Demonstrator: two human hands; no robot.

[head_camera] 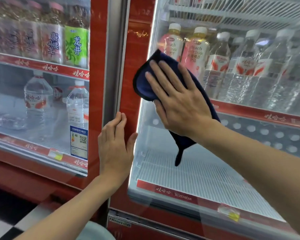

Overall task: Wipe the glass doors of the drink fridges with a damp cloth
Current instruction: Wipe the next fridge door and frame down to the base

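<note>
Both hands lie flat, fingers straight: right hand presses the cloth to the door under its palm; left hand braces the frame beside it. Keep pressure even, strokes overlapping.

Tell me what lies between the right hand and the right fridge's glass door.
The dark blue cloth, pressed flat against the glass door by the right hand with straight fingers, as the head view shows.

Small shop, red glass-door drink fridges, bottled drinks in rows, yellow price tags on shelf rails
</note>
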